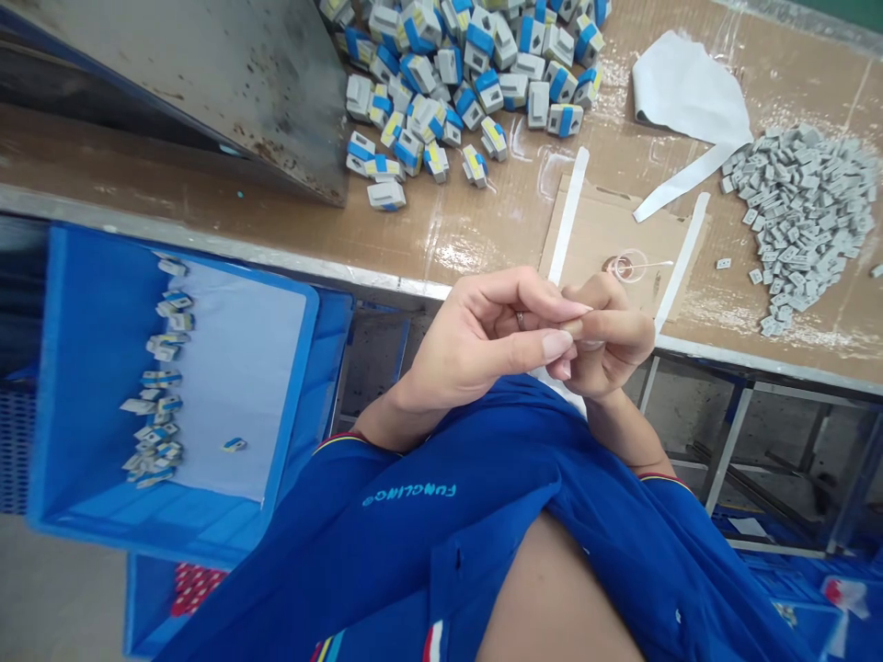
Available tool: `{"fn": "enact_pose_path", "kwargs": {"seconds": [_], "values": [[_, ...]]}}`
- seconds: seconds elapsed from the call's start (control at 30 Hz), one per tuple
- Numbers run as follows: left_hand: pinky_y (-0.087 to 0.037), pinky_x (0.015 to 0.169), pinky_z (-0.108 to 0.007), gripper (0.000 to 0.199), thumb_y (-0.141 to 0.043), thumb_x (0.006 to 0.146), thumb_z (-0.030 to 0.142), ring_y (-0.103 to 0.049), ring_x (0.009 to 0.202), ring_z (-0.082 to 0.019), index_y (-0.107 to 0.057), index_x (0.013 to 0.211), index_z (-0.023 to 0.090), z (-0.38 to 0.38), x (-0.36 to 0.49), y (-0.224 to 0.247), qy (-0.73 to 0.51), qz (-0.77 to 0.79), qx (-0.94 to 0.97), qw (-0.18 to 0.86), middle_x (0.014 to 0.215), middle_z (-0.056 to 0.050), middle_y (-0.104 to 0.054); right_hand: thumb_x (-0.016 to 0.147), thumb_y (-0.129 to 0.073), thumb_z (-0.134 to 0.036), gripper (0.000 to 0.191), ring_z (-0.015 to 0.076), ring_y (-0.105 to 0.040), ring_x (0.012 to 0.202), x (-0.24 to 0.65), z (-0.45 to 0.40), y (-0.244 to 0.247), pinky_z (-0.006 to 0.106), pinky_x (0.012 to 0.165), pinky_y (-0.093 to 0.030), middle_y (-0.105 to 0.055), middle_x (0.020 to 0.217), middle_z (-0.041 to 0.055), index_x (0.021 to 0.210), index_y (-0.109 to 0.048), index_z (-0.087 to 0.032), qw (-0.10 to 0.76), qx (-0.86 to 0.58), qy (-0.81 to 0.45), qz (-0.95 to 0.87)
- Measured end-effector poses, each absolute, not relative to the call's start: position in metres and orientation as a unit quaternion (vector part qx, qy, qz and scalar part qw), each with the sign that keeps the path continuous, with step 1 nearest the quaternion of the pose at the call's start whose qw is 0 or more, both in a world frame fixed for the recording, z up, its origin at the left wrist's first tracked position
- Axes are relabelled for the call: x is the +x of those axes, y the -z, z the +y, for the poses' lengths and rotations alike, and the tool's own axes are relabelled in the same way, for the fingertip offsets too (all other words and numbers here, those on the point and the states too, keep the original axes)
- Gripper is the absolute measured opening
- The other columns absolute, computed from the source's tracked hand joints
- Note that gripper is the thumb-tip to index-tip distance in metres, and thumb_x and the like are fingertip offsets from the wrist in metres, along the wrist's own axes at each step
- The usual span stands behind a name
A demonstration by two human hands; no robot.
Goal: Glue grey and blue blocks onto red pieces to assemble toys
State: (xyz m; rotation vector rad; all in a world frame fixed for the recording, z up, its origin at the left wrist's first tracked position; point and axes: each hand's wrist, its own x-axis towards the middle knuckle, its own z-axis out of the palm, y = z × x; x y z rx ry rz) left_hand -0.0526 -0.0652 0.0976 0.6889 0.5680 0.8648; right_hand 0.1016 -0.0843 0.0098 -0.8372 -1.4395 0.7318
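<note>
My left hand (483, 340) and my right hand (607, 340) meet in front of my body, above the table's front edge. The thumb and fingertips of both are pressed together, and whatever sits between them is hidden. A ring shows on a finger of my left hand. Just beyond my right hand, a small round clear item (629, 266) lies on a cardboard sheet (597, 225) that has white strips along two sides.
Blue, white and yellow blocks (475, 64) are heaped at the table's back. Small grey parts (807, 211) form a pile at right, near a white cloth (690, 87). A metal bin (227, 74) stands at upper left; a blue crate (276, 460) holding blocks is below it.
</note>
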Motion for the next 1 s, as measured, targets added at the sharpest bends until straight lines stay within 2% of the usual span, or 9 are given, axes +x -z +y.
{"fn": "enact_pose_path", "kwargs": {"seconds": [0.1, 0.3, 0.43, 0.53, 0.73, 0.87, 1.0], "values": [[-0.064, 0.062, -0.023, 0.024, -0.095, 0.085, 0.03, -0.074, 0.061, -0.01, -0.074, 0.091, 0.019, -0.066, -0.051, -0.096, -0.416, 0.255, 0.303, 0.819, 0.077, 0.003, -0.078, 0.107, -0.068, -0.037, 0.014, 0.0104, -0.055, 0.051, 0.097, -0.079, -0.019, 0.027, 0.044, -0.049, -0.055, 0.073, -0.0044, 0.095, -0.07, -0.033, 0.672, -0.308, -0.292, -0.607], [-0.065, 0.062, -0.024, 0.023, -0.095, 0.084, 0.028, -0.075, 0.061, -0.011, -0.075, 0.089, 0.019, -0.067, -0.05, -0.093, -0.411, 0.253, 0.285, 0.828, 0.075, 0.003, -0.077, 0.105, -0.07, -0.025, 0.009, 0.0087, -0.058, 0.052, 0.094, -0.078, -0.023, 0.024, 0.046, -0.051, -0.06, 0.077, -0.005, 0.098, -0.072, -0.03, 0.68, -0.296, -0.288, -0.606], [-0.065, 0.062, -0.022, 0.02, -0.095, 0.085, 0.026, -0.075, 0.061, -0.01, -0.077, 0.091, 0.018, -0.067, -0.05, -0.094, -0.416, 0.251, 0.285, 0.826, 0.075, 0.003, -0.078, 0.106, -0.069, -0.026, 0.008, 0.0089, -0.059, 0.053, 0.096, -0.075, -0.022, 0.023, 0.046, -0.052, -0.061, 0.077, -0.0055, 0.106, -0.073, -0.032, 0.694, -0.272, -0.291, -0.599], [-0.066, 0.062, -0.021, 0.018, -0.094, 0.085, 0.025, -0.076, 0.061, -0.01, -0.079, 0.092, 0.018, -0.067, -0.049, -0.094, -0.418, 0.25, 0.283, 0.827, 0.075, 0.003, -0.078, 0.108, -0.066, -0.028, 0.01, 0.008, -0.057, 0.051, 0.098, -0.072, -0.023, 0.022, 0.046, -0.052, -0.061, 0.076, -0.0058, 0.104, -0.074, -0.032, 0.685, -0.275, -0.3, -0.604], [-0.069, 0.067, -0.025, 0.024, -0.095, 0.085, 0.032, -0.078, 0.065, -0.012, -0.079, 0.095, 0.018, -0.067, -0.049, -0.095, -0.41, 0.266, 0.295, 0.821, 0.077, 0.002, -0.08, 0.11, -0.062, -0.039, 0.018, 0.0086, -0.061, 0.053, 0.102, -0.069, -0.027, 0.021, 0.048, -0.055, -0.057, 0.071, -0.006, 0.097, -0.073, -0.034, 0.668, -0.307, -0.263, -0.624], [-0.069, 0.066, -0.026, 0.026, -0.096, 0.084, 0.033, -0.078, 0.064, -0.013, -0.077, 0.092, 0.018, -0.067, -0.05, -0.095, -0.401, 0.267, 0.291, 0.827, 0.077, 0.001, -0.079, 0.109, -0.064, -0.036, 0.021, 0.0085, -0.06, 0.051, 0.103, -0.071, -0.029, 0.021, 0.044, -0.051, -0.057, 0.071, -0.0058, 0.09, -0.072, -0.03, 0.661, -0.317, -0.246, -0.634], [-0.068, 0.064, -0.025, 0.021, -0.095, 0.084, 0.027, -0.077, 0.061, -0.012, -0.077, 0.091, 0.018, -0.067, -0.049, -0.094, -0.411, 0.255, 0.28, 0.829, 0.076, 0.002, -0.079, 0.105, -0.07, -0.029, 0.015, 0.0092, -0.055, 0.048, 0.104, -0.072, -0.031, 0.022, 0.039, -0.045, -0.056, 0.07, -0.0054, 0.09, -0.072, -0.03, 0.667, -0.312, -0.23, -0.636]]}}
